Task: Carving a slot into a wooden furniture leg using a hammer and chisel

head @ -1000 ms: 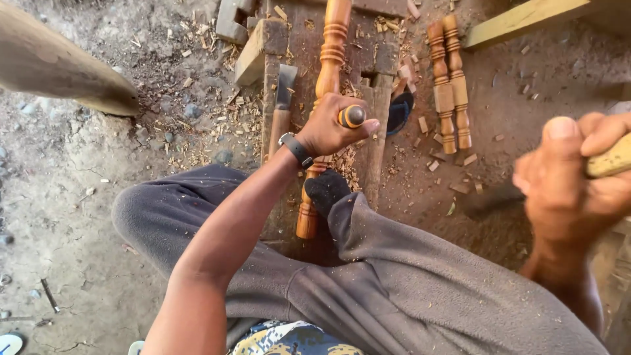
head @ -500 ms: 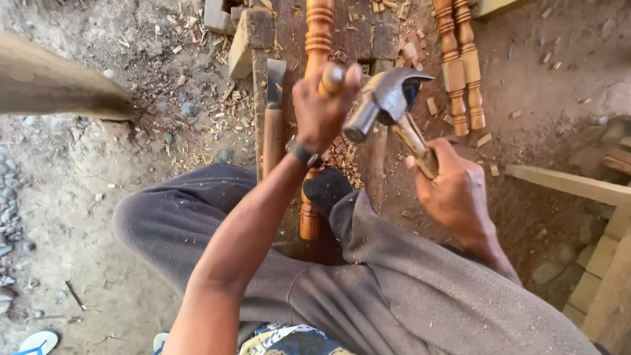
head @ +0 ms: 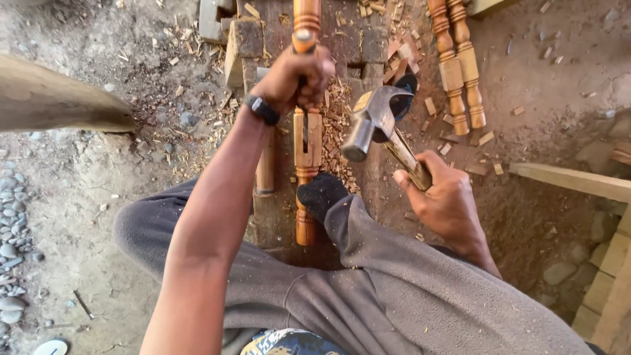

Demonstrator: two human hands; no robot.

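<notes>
My left hand (head: 294, 82) has its fingers wrapped tight around the round wooden handle of a chisel (head: 303, 43), held upright over the turned, orange-brown wooden spindle (head: 306, 141) that lies lengthwise on the dark, chip-strewn wooden block (head: 371, 46) in front of me. My foot in a black sock (head: 319, 194) presses on the spindle's near end. My right hand (head: 447, 200) has its fingers closed on the wooden shaft of a steel claw hammer (head: 376, 121), its head raised just right of the chisel, not touching it. Two more turned spindles (head: 458, 66) lie side by side on the dirt floor (head: 98, 190) to the right.
</notes>
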